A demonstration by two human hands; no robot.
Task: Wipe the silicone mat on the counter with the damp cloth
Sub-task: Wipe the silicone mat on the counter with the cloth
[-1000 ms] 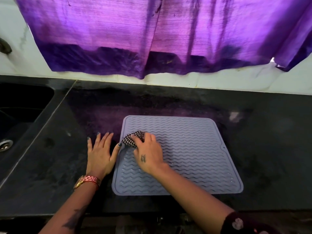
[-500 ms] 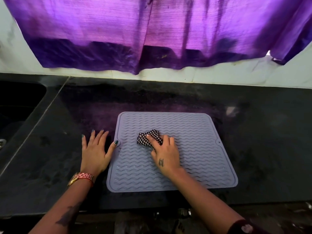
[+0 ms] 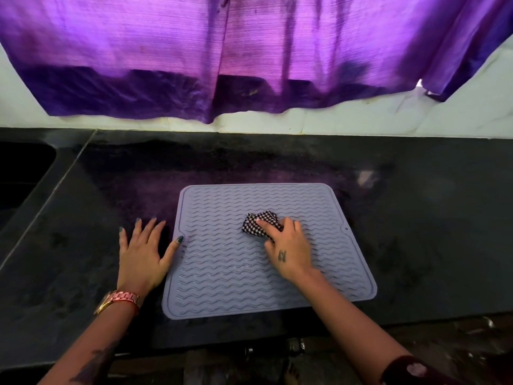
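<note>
Dark stone counter [image 3: 416, 232] fills my view, nearest me my left hand [image 3: 141, 254] lying flat and spread, holding nothing, thumb on the silicone mat [image 3: 222, 273]. Mid-mat, my right hand [image 3: 288, 248] bunches the checked cloth [image 3: 258, 222]. Beyond hangs a purple curtain [image 3: 249, 51].

One mat, one cloth, two hands on a single counter.

There is one silicone mat [image 3: 266, 262], grey-lilac and ribbed with wavy lines, and one checked cloth [image 3: 256, 223] bunched on it. Two hands show: one left hand [image 3: 141, 255], flat with fingers spread, and one right hand [image 3: 290, 247], pressed on the cloth. One wristwatch [image 3: 118, 300] sits on the left wrist. There is one dark counter [image 3: 416, 218], one sink [image 3: 19, 173] at its left end, and one purple curtain [image 3: 249, 51] hanging behind. One small tattoo [image 3: 282, 255] marks the back of the right hand.
</note>
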